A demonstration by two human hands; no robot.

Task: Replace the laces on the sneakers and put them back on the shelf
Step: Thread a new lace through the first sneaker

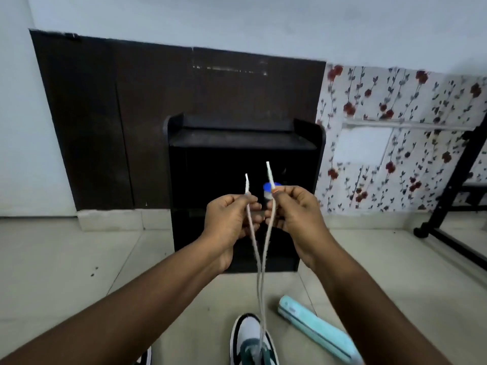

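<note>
Here, a white lace (259, 259) is held up by both ends in front of a black shelf (243, 143). The left hand (229, 219) is closed in a pinch on one end, the right hand (295, 214) on the other, and a short tipped length is left standing above each pinch. The right tip is raised slightly higher than the left.

From the two pinches the strands are seen to hang down and converge, running toward the person to a white, black and green sneaker (251, 341) on the floor at the bottom edge of the view. The long axis of the lace is thus close to vertical, with the sneaker below the hands and nearer the body. The strands appear already threaded through the shoe, though the eyelets are too blurred to tell. The ends are judged to be compared for even length before lacing is carried further.

Both hands lie about equally near the sneaker. A pale blue roll (316, 327) lies just right of the shoe; a second shoe (146, 358) is barely shown at the lower left. Open tiled floor (66, 259) is available to the left, and the shelf stands beyond the hands, against the wall.
</note>
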